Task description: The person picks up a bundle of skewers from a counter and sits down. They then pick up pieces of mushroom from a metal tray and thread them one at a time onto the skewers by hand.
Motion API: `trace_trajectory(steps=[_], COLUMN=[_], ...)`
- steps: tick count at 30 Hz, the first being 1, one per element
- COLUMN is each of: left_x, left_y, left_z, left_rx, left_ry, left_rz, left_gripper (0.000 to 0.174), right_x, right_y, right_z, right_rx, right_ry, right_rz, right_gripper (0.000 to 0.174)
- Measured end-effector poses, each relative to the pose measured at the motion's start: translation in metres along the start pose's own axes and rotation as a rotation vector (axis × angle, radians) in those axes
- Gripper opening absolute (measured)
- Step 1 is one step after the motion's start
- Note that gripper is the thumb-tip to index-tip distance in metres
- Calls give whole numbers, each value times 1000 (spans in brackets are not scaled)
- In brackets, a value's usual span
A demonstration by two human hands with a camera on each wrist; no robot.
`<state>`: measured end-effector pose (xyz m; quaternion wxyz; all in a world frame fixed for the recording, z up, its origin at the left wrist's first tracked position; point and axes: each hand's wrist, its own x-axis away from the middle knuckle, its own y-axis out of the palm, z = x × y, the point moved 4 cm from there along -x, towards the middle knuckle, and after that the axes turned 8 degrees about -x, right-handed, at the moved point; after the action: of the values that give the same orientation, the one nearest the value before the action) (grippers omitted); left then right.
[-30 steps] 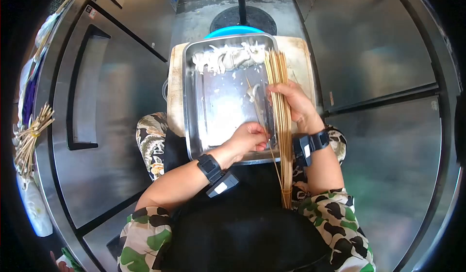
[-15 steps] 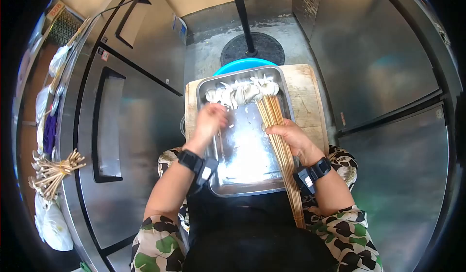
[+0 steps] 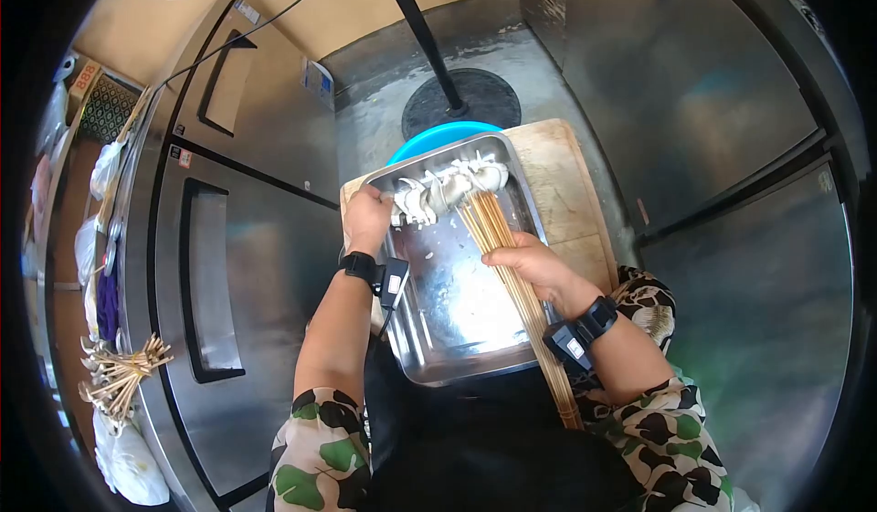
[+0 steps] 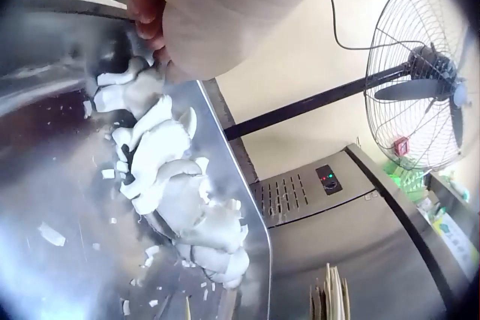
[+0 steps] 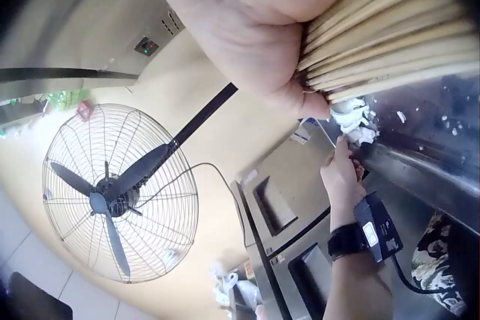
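Note:
White pieces that look like oyster mushroom (image 3: 448, 192) lie heaped in a row along the far end of a steel tray (image 3: 438, 366). At the left end of this row is my left hand (image 3: 367, 220), its curled fingers (image 4: 148, 12) right at the outermost piece. Whether they pinch it I cannot tell, since the palm covers the fingertips. A long bundle of bamboo skewers (image 3: 521, 293) slants over the tray's right side, gripped by my right hand (image 3: 539, 270) with the thumb across it. The skewers' upper ends reach close to the mushroom pieces.
Under the tray lies a wooden board (image 3: 571, 201), with a blue basin (image 3: 448, 136) behind it. Steel cabinets (image 3: 713, 101) flank both sides. A fan (image 5: 112, 192) on a black pole (image 3: 420, 37) stands beyond. Bundled sticks (image 3: 132, 370) hang at the left.
My left hand has left the skewer bundle's side and moved forward and left to the mushroom row. My right hand keeps hold of the bundle, whose upper ends now sit nearer the mushroom pieces.

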<state>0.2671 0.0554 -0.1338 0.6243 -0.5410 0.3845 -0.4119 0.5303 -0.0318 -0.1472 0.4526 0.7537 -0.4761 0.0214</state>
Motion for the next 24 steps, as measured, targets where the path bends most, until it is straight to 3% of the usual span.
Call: trace_trajectory(steps=[5,8,13,16,17,24], left_x=[-4,2,45,64,66,75], left_y=[13,15,-15,-14,-13,-18], left_z=[-20,-31,-14,11,15,44], left_rx=[521,1067,1416,1637,1659,1591], left_ry=[-14,-69,-331,-373,-357,-288], left_rz=[14,-55,-270,-521,-568,-566], left_gripper=[15,15,6,17,25,26], right_x=[2,-3,-2,-1,-1,7], right_y=[1,-4,2,3,3,12], right_z=[-1,4,5,9,9,4], right_rx=[19,47,81,46,25,-12], right_ry=[12,3,-22,14,40,32], right_rz=[-5,-15,-72,-83,-101,-150], right_gripper=[15,15,13,14,18,14])
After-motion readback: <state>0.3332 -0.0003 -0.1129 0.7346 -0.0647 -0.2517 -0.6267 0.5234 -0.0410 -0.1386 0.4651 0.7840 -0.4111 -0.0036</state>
